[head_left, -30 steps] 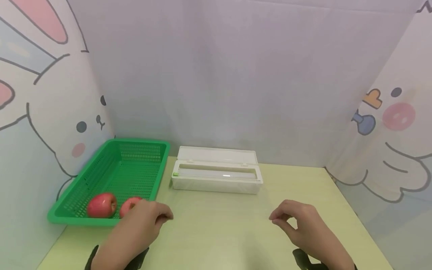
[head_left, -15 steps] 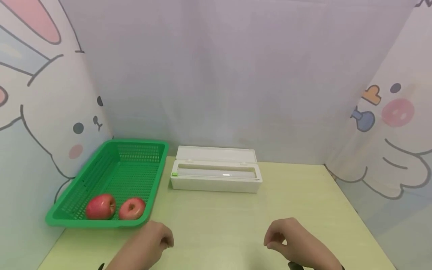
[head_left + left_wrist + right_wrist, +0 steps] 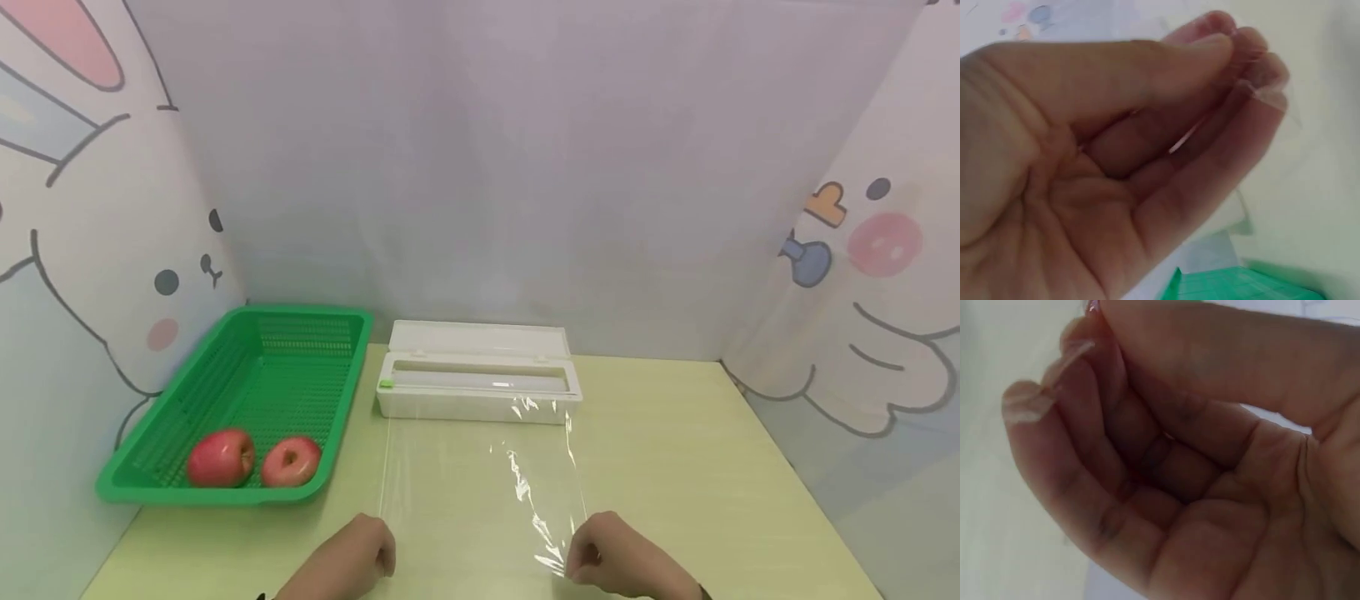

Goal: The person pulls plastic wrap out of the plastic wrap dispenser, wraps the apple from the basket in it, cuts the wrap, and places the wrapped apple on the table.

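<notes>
A clear sheet of cling film (image 3: 480,483) runs from the white cling film dispenser (image 3: 476,407) toward me over the table. My left hand (image 3: 352,557) pinches its near left corner between thumb and fingers, and bits of film cling to the fingertips (image 3: 1266,75) in the left wrist view. At the near right corner my right hand (image 3: 618,557) pinches the film too, with a strip of it over the fingertips (image 3: 1029,403) in the right wrist view. The dispenser's lid (image 3: 478,339) stands raised at the back, showing the roll (image 3: 480,382) inside.
A green basket (image 3: 347,408) stands at the left, with a red apple (image 3: 221,458) and a paler apple (image 3: 291,462) in its near end. Curtains with cartoon animals enclose the pale yellow table (image 3: 675,467) at the back and sides.
Both hands have come back toward me and a little closer together, drawing the film out. Its glints and edges now show clearly. The dispenser stays in place.
</notes>
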Demonstrator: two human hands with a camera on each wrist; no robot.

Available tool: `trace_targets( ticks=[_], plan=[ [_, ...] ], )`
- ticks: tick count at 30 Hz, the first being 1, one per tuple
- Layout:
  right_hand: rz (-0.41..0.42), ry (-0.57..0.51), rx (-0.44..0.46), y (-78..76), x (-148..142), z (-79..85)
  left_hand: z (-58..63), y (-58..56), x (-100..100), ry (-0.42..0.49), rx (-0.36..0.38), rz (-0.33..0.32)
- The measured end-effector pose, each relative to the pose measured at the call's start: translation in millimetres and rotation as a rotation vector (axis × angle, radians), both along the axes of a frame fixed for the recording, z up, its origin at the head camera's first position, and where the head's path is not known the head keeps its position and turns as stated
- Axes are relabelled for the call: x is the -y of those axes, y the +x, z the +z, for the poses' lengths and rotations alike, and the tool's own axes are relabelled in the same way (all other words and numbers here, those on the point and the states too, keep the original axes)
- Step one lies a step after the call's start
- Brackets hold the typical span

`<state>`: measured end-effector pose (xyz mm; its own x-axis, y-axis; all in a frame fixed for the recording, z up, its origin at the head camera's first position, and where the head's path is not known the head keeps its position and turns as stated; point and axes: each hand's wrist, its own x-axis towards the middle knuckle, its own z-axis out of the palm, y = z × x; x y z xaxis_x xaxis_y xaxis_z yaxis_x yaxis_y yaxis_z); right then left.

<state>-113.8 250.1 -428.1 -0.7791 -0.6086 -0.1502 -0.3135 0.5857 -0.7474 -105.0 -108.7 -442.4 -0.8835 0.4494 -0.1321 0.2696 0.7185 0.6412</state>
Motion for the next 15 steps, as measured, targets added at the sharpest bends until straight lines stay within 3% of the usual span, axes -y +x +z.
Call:
trace_targets(
  ticks=[4,8,15],
  plan=[
    [-0.076,0.027,0.060,2.8,6,-18.4,-16.9,7.1,2,0.021,-0.027,0.038],
    [-0.153,0.054,0.081,6.9,10,-29.0,-25.8,5.3,0,0.009,-0.027,0.032],
    [-0.182,0.076,0.059,7.1,12,-37.5,-22.9,-0.4,-4,-0.038,0.125,0.059]
  ],
)
